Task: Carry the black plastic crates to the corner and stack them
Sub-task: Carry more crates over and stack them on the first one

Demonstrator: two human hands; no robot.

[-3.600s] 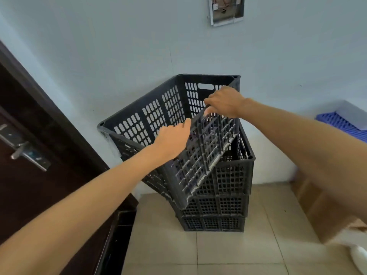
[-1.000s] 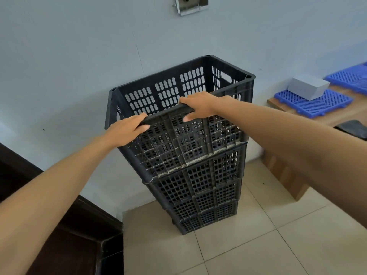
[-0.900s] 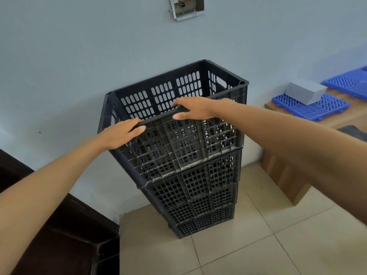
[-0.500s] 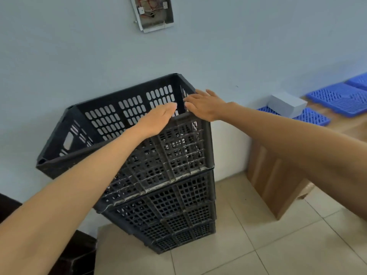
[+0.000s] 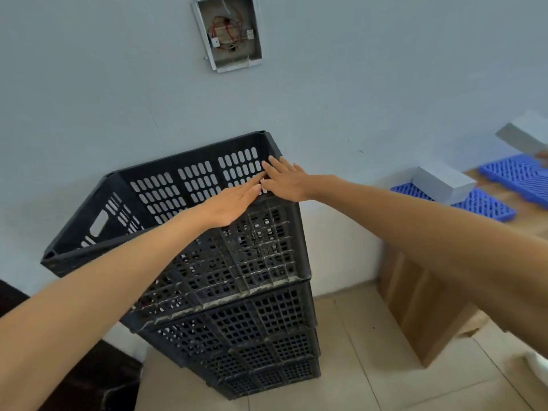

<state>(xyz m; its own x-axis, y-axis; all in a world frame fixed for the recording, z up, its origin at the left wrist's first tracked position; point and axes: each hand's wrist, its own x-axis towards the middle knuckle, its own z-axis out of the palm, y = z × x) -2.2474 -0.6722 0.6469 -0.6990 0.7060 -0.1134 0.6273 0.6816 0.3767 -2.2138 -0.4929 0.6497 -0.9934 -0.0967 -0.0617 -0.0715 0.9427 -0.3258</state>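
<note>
The stack of black crates [image 5: 237, 307] stands on the floor against the wall. The left hand [image 5: 231, 203] and right hand [image 5: 286, 180] lie flat-fingered, side by side, at the top crate's [image 5: 184, 197] right near-rim corner, gripping nothing.

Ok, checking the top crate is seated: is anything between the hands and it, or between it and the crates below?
Nothing visible does. The left hand and right hand are at the top crate, straight-fingered over its rim near the right corner, and the crate sits directly on the stack below.
</note>
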